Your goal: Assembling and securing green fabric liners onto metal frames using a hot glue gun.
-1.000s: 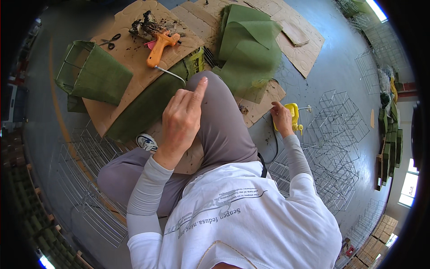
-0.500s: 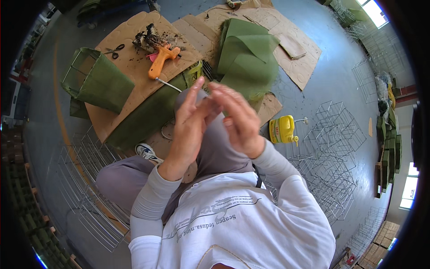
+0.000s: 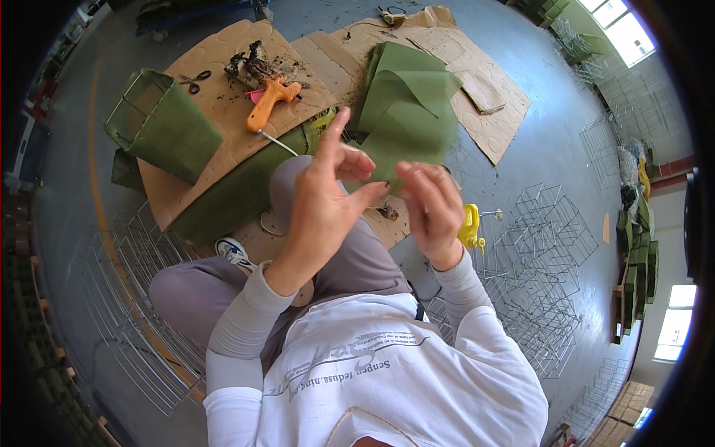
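Observation:
My left hand [image 3: 325, 201] is raised over my knee, its index finger stretched up and its thumb held apart; it holds nothing. Just right of it, a little way off, is my right hand [image 3: 434, 212], its fingers loosely bent and slightly blurred, with nothing visible in them. Beyond the hands, an orange glue gun [image 3: 262, 112] lies on a cardboard sheet [image 3: 223, 56] beside dark, crusted residue [image 3: 257, 65]. Green fabric sheets [image 3: 410, 89] are piled farther right. A yellow jug [image 3: 471, 227] is partly hidden behind my right hand.
Black-handled scissors [image 3: 195, 80] lie on the cardboard, near a green fabric-covered wire frame [image 3: 179, 130]. Bare wire frames [image 3: 540, 257] heap up on the right floor. More wire racks [image 3: 141, 305] stand at my left, by my bent leg. Stacked green pieces [image 3: 640, 261] line the right wall.
My hands were close together and overlapping; now they have moved apart, the right one to the right and lower. The right hand now covers part of the yellow jug.

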`<act>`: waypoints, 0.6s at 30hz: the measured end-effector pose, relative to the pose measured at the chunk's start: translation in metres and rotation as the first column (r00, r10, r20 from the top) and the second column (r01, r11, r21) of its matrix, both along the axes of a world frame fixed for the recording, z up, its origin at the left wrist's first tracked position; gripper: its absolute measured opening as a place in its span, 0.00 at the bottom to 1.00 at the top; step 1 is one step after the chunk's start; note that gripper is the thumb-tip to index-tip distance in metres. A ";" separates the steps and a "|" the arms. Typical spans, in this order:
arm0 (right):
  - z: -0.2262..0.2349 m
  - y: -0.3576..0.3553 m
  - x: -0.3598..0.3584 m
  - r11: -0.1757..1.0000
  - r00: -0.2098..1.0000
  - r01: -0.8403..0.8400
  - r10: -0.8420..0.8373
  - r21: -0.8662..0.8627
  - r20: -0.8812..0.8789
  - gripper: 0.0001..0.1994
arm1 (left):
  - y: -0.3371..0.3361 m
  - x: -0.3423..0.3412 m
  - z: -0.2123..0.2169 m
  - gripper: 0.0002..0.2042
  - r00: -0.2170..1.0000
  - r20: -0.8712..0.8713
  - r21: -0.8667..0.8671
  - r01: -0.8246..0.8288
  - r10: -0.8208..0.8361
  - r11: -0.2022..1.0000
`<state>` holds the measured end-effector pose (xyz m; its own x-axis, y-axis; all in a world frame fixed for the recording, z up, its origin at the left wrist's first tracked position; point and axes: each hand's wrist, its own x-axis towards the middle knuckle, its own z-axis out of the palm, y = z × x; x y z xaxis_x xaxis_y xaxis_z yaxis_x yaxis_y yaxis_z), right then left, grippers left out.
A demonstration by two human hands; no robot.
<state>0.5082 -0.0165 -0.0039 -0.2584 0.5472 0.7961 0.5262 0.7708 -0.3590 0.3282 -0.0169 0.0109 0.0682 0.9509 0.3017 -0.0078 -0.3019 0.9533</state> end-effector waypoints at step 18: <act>0.004 -0.015 0.003 0.927 0.993 -0.104 0.118 -0.361 0.017 0.11 | -0.021 0.020 -0.005 0.42 0.895 -0.392 0.415 -0.035 0.213 0.909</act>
<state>0.5110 -0.0314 -0.0001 -0.3600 0.7604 0.5406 0.4632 0.6486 -0.6039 0.3487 -0.0375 0.0056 0.1619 0.7711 0.6157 0.4278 -0.6171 0.6604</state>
